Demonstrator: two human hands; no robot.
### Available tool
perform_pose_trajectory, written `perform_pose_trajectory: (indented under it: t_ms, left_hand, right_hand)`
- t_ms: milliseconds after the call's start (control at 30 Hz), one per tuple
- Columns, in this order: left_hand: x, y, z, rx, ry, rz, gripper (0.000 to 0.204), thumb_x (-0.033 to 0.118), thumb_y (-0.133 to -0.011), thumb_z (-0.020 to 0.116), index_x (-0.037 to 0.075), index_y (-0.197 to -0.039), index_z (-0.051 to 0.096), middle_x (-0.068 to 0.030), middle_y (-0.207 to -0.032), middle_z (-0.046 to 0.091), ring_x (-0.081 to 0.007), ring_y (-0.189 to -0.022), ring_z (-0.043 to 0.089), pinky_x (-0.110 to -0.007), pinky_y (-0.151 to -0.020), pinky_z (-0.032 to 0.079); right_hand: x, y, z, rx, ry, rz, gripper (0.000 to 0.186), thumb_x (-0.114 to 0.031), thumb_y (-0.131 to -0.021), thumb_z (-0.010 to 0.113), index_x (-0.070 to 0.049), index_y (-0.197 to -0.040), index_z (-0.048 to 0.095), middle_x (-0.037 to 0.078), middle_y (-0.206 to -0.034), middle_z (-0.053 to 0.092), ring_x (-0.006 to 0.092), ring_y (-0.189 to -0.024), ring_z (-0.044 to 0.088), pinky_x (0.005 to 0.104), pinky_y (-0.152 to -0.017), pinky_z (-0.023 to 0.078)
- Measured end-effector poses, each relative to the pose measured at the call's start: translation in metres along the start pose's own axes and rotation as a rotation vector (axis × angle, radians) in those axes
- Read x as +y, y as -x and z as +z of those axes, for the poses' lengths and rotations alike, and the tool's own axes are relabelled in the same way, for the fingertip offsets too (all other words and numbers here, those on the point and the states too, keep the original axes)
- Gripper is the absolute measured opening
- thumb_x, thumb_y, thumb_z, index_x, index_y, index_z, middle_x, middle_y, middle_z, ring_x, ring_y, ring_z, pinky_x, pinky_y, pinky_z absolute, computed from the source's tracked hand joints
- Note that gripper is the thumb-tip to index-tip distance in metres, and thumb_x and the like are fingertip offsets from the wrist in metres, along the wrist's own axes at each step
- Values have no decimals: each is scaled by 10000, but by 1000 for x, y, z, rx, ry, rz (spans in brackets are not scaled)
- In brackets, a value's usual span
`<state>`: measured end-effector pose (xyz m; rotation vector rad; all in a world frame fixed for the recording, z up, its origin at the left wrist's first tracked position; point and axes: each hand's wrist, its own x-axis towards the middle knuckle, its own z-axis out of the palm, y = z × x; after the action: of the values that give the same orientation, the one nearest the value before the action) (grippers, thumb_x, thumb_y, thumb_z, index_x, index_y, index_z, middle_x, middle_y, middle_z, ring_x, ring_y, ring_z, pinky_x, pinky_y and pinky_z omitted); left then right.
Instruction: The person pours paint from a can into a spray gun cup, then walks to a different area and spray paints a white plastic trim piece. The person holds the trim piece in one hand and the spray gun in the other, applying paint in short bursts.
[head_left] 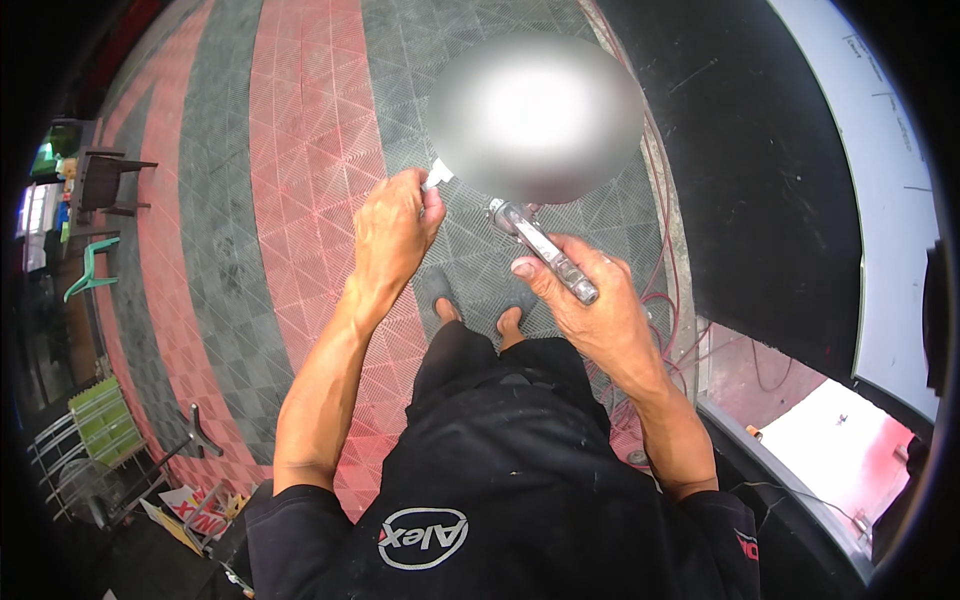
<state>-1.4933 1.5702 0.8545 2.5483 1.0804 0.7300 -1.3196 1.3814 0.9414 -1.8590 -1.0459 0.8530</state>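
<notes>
My left hand (388, 232) is raised in front of me, its fingers pinched on a small white piece (438, 176) whose kind I cannot make out. To the right, my right hand (607, 312) holds a long grey, partly see-through tool (543, 250) between thumb and fingers. The tool slants up and left, with a rounded end pointing away from me. The tool and the white piece are apart. A large blurred round patch (537, 110) lies just beyond both hands and hides what is there.
Ribbed floor tiles (310, 130) in red and grey bands lie below. Red hoses (655, 300) run along the right edge beside a black panel (765, 150). At far left are a dark chair (103, 182), a green stool (92, 270) and a metal rack (75, 440).
</notes>
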Motion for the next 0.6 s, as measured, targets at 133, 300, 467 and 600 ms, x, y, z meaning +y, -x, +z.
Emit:
perform_pose_trajectory:
  t_ms: [133,300,467,600]
  left_hand:
    - [-8,-2,0,-49,-88,148,171,126,-960,743,4,-1055,671,-152,-847,684,-311,-830,701,-449,-706,590]
    - [-15,1,5,-45,-178,340,113,83,-963,714,42,-952,610,-105,-793,605,-261,-763,642,-398,-667,579]
    - [-22,12,-2,-47,-228,437,129,80,-962,720,54,-953,595,-61,-777,551,-202,-740,596,-351,-647,554]
    - [-31,19,-12,-55,-228,523,122,85,-965,728,48,-1010,621,-45,-809,550,-179,-754,578,-328,-669,544]
  right_hand:
    - [-8,-2,-4,-82,39,64,490,-417,-1011,820,40,-1182,767,36,-702,622,85,-638,533,318,-584,432]
    - [-19,-5,-9,-207,12,166,470,-419,-1020,812,27,-1166,776,-3,-672,553,57,-635,467,311,-557,385]
    - [-35,-16,-7,-117,-50,175,494,-443,-1028,794,44,-1111,770,49,-700,629,86,-634,563,332,-576,450]
    - [-30,-23,-11,-102,-60,188,512,-460,-1041,776,52,-1049,764,27,-700,611,78,-671,556,317,-602,465]
